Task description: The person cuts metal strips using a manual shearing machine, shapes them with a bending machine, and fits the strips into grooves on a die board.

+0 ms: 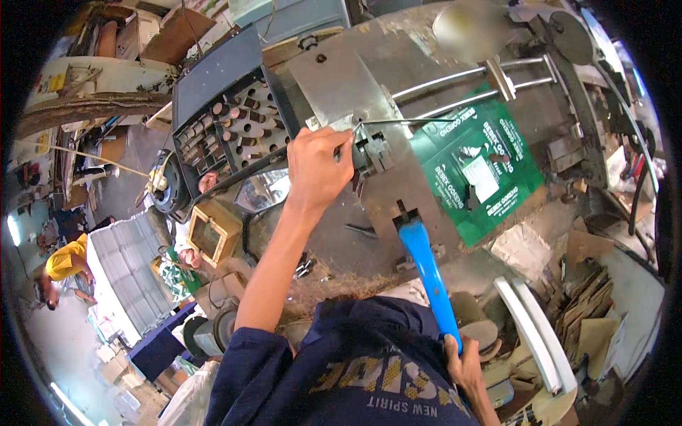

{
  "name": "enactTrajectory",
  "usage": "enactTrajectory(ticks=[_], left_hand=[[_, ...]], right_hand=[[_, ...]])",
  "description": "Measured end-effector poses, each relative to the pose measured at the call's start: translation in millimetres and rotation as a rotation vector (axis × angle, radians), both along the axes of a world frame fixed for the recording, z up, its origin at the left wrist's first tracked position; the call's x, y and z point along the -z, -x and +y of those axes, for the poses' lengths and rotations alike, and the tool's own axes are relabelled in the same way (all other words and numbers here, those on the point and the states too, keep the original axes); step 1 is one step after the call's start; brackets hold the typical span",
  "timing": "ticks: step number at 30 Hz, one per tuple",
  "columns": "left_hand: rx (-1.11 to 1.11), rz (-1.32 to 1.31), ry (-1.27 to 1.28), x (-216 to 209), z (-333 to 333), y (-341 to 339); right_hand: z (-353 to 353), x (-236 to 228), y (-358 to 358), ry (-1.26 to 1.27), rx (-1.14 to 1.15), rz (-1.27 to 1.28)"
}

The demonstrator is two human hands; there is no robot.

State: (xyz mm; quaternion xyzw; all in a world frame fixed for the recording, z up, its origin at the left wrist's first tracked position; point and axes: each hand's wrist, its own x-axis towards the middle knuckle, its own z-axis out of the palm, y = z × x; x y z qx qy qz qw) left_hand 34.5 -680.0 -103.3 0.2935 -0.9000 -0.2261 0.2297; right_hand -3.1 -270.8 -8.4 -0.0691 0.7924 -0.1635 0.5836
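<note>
My right hand (465, 366) is wrapped round the lower end of a long blue lever handle (428, 273). The handle's upper end joins a dark metal fitting on the bench machine. My left hand (320, 162) is closed in a pinch at the machine's metal block (371, 150), beside a flat steel plate (337, 85). What lies between its fingertips is too small to make out. A thin metal rod (412, 121) runs rightward from close to those fingertips, over a green printed sheet (444, 167).
Left of the machine stands a dark case (220, 67) holding several round metal pieces. Two chrome rails (444, 84) reach to the right. A wooden box frame (213, 233) is at the bench's left edge. Stacked cardboard (586, 326) lies lower right. Other people are at the left.
</note>
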Motion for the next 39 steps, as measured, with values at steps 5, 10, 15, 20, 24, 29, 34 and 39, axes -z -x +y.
enactTrajectory(ticks=[5, 10, 15, 20, 24, 29, 34, 39], left_hand=[[0.011, 0.015, -0.055, 3, 0, 0], [0.031, 0.036, -0.070, 3, -3, 4], [0.006, 0.043, -0.109, 1, -3, 4], [0.003, 0.033, -0.118, 1, -1, 5], [-0.035, 0.094, -0.122, -8, 0, -7], [-0.508, 0.144, 0.000, -48, 5, -71], [-0.737, -0.332, 0.287, 22, -1, -267], [-0.871, -0.235, 0.104, 56, 17, -274]], right_hand=[[33, 34, -15, 0.057, -0.054, 0.164], [21, 24, -12, 0.038, -0.027, 0.167], [17, 15, -15, 0.111, 0.006, 0.164], [9, 25, -12, 0.288, 0.026, 0.319], [4, 12, -1, 0.189, -0.011, 0.131], [1, -5, -1, 0.110, 0.109, 0.121], [11, 28, -1, 0.109, -0.037, 0.030], [10, 33, 17, 0.120, -0.197, -0.064]])
